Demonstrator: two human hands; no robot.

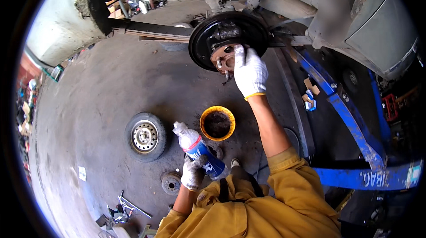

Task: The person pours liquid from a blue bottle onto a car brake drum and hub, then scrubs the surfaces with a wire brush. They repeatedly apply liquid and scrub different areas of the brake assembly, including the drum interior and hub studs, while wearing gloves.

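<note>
My left hand [192, 173], in a dirty white knit glove, is closed round the lower part of a clear plastic bottle [197, 147] with a blue label. The bottle leans up and left, over the floor. My right hand [250, 73], gloved in white with a yellow cuff, reaches up to a rusty wheel hub [224, 59]. Its fingers grip the hub's right side, partly hidden behind the glove. Studs stick out of the hub's face. Behind it sits a round black backing plate [199, 45], under the raised vehicle.
A yellow bucket [204, 128] with dark contents stands below the hub. A wheel [160, 136] and a brake drum [171, 184] lie on the floor to the left. Blue lift arms [355, 124] extend along the right. The pale vehicle body [379, 29] overhangs above.
</note>
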